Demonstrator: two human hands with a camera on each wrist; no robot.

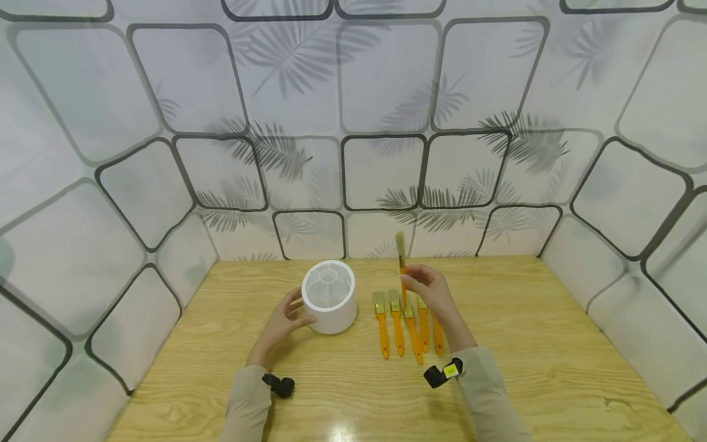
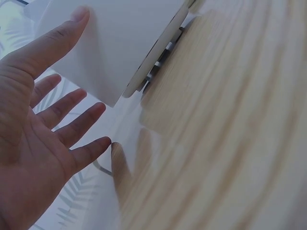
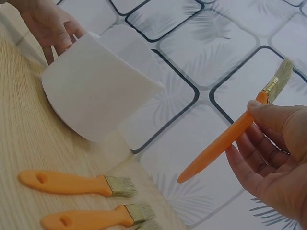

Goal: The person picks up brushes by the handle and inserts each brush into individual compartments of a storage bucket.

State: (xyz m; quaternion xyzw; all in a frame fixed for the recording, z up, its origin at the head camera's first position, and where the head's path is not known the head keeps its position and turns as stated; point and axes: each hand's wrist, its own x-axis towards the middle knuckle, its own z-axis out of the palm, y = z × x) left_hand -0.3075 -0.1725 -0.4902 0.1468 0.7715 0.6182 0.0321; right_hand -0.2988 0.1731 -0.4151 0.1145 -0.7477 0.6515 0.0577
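A person sits at a wooden desk with walls all around it. The walls have a pattern of rounded squares and gray leaves.

The right hand holds one brush up in the air. The grip pinches its orange handle between the thumb and the fingertips. The brush stands almost straight up, with its pale bristles at the top. It is above the other brushes and does not touch the desk.

Five more brushes lie on the desk in a row, just under the right hand. Their orange handles point toward the person and their bristles point toward the back wall. They lie side by side, close to each other.

A white round cup stands upright on the desk, just to the left of the row of brushes. From above, thin walls inside it split it into parts like a wheel. No brush shows in it.

The left hand is at the left side of the cup. Its grip is spread, with the fingers straight and apart. The thumb lies against the cup's white side. From the left wrist view, I cannot tell if the other fingers touch the cup.

Each wrist has a small black camera strapped on it, over a light sleeve.
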